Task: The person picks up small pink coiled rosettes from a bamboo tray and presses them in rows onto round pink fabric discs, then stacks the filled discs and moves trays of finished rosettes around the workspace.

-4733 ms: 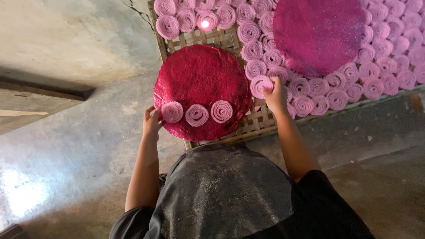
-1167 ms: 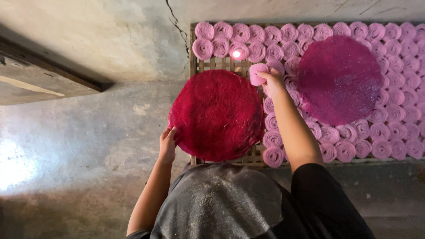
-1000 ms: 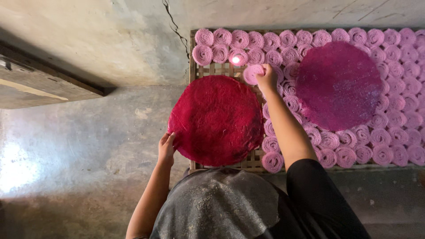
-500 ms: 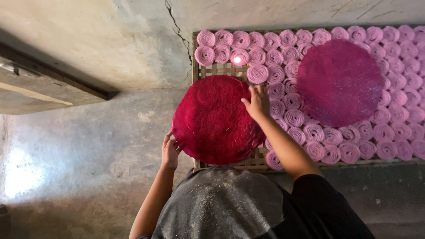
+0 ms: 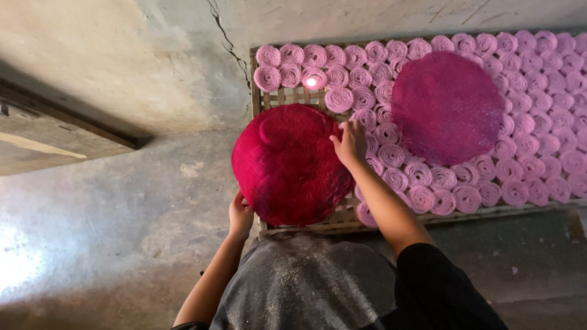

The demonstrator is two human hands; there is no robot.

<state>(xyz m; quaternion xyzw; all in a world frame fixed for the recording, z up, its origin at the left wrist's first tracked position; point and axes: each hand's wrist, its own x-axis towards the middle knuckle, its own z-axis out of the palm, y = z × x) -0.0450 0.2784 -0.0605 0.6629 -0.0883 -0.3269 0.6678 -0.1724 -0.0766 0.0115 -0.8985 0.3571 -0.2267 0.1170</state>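
I am looking straight down over the person's head and shoulders at a woven bamboo tray (image 5: 287,96) lying on the concrete floor (image 5: 122,201) against a cracked wall (image 5: 153,67). My left hand (image 5: 240,214) is gripping the near left rim of a round crimson disc (image 5: 287,162), fingers curled around its edge, so it is grasping the disc. The disc is sitting over the left end of the tray, covering the slats there, with its top bare. My right hand (image 5: 350,143) is resting at the disc's right edge, fingers spread and touching the rim where it meets the pink coils (image 5: 391,156); I cannot tell whether it is pinching the edge or just pressing on it. The coils are lying flat in tight rows across the rest of the tray, touching one another. A second, darker magenta disc (image 5: 446,107) is lying on top of the coils further right, well apart from both hands. One coil in the upper rows is catching a bright spot of light.
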